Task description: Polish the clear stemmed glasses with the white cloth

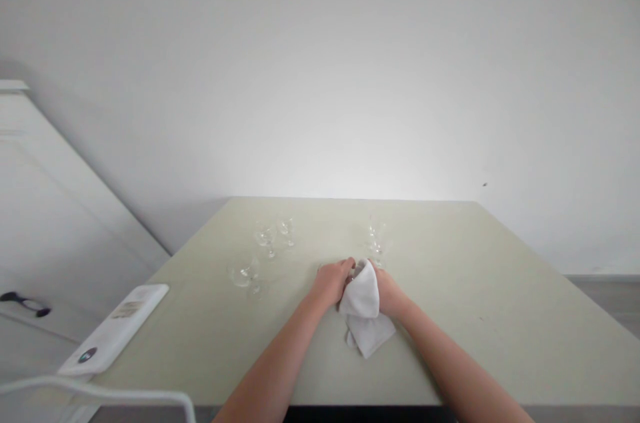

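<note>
A white cloth [363, 296] is bunched between my two hands, its lower end hanging onto the tabletop. My right hand [387, 288] is closed around the cloth's right side, with most of its fingers hidden behind the fabric. My left hand [334, 281] is curled closed at the cloth's left edge. What it grips is mostly covered; a faint clear edge shows beside it. Just beyond my right hand is clear stemmed glassware [376, 239], too faint to separate into pieces. To the left stand three clear stemmed glasses: a near one [243, 273], a middle one [266, 236] and a far one [287, 228].
The pale table [450, 336] meets a plain wall [350, 76] at its far side. On the left edge lies a white flat object [117, 326] with a round dark mark. A white cabinet [50, 223] with a dark handle and a white curved bar [115, 396] are at left.
</note>
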Available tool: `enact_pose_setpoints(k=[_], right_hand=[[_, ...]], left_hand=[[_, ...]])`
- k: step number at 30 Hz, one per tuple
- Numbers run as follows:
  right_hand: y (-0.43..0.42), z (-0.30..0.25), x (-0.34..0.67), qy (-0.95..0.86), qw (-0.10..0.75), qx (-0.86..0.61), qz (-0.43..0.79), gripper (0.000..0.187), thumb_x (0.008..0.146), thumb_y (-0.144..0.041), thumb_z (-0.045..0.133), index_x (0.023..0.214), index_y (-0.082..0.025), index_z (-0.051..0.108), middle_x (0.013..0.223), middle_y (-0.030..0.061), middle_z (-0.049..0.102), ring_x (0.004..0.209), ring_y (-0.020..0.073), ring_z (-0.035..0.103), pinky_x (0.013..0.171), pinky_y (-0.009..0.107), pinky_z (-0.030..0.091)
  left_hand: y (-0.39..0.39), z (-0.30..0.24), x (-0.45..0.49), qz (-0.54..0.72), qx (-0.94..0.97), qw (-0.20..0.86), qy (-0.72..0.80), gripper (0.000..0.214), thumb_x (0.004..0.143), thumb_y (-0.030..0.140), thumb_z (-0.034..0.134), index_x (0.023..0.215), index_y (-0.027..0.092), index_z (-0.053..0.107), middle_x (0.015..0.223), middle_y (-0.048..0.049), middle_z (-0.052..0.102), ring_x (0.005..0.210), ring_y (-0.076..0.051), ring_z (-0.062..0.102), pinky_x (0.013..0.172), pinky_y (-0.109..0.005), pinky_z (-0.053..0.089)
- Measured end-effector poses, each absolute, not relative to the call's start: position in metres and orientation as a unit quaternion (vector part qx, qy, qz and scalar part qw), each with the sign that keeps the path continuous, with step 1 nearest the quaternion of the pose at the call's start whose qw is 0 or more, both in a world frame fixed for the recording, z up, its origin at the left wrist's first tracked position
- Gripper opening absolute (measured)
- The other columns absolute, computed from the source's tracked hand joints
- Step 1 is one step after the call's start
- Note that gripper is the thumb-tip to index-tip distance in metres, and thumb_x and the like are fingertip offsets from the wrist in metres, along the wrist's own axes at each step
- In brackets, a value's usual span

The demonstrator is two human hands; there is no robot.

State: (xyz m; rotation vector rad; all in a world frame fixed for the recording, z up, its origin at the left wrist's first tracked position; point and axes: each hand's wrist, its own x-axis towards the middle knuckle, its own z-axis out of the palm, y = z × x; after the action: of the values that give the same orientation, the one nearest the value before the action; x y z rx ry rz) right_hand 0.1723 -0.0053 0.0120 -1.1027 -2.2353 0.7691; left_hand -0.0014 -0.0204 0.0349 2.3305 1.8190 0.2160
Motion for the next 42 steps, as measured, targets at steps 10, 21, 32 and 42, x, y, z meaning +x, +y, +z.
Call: enact_pose_setpoints(k=[10, 21, 32, 42], right_hand=[[-0.006, 0.0143, 0.1732, -0.83, 0.269, -0.394, 0.288, 0.023, 0.079, -0.024, 0.06, 0.093, -0.021, 0.042, 0.079, 0.0026, 0.063, 0.068, 0.0178, 0.063, 0.058, 0.025, 0.04], [-0.0021, 0.006, 0.1732, -0.835, 0.256, -0.404, 0.274, 0.024, 0.08, -0.026, 0.06, 0.095, -0.02, 0.043, 0.083, 0.005, 0.064, 0.07, 0.019, 0.065, 0.06, 0.026, 0.043], [-0.0036, 0.0082, 0.1728, -0.834, 0.26, -0.406, 0.268, 0.023, 0.079, -0.025, 0.061, 0.097, -0.02, 0.047, 0.082, 0.0036, 0.064, 0.068, 0.0178, 0.062, 0.059, 0.026, 0.041], [-0.0041, 0.0073, 0.1723, -0.834, 0.269, -0.404, 0.265, 0.022, 0.079, -0.023, 0.061, 0.095, -0.02, 0.046, 0.081, 0.0019, 0.063, 0.069, 0.0163, 0.062, 0.059, 0.024, 0.04]], left_hand=[[-0.0207, 0.0342, -0.0026, 0.075, 0.785, 0.092, 0.608, 0.026, 0.092, 0.022, 0.047, 0.117, 0.027, 0.051, 0.109, -0.0028, 0.069, 0.096, -0.019, 0.065, 0.076, -0.026, 0.042], [-0.0187, 0.0306, -0.0028, 0.078, 0.785, 0.083, 0.609, 0.025, 0.091, 0.023, 0.047, 0.115, 0.027, 0.052, 0.109, -0.0025, 0.07, 0.095, -0.019, 0.066, 0.075, -0.026, 0.043], [-0.0216, 0.0361, -0.0017, 0.069, 0.783, 0.078, 0.613, 0.024, 0.092, 0.024, 0.047, 0.115, 0.027, 0.052, 0.107, -0.0022, 0.07, 0.094, -0.019, 0.066, 0.074, -0.026, 0.043], [-0.0213, 0.0345, -0.0028, 0.08, 0.787, 0.081, 0.606, 0.024, 0.091, 0.023, 0.048, 0.115, 0.027, 0.052, 0.103, -0.0024, 0.07, 0.091, -0.018, 0.066, 0.071, -0.026, 0.041]])
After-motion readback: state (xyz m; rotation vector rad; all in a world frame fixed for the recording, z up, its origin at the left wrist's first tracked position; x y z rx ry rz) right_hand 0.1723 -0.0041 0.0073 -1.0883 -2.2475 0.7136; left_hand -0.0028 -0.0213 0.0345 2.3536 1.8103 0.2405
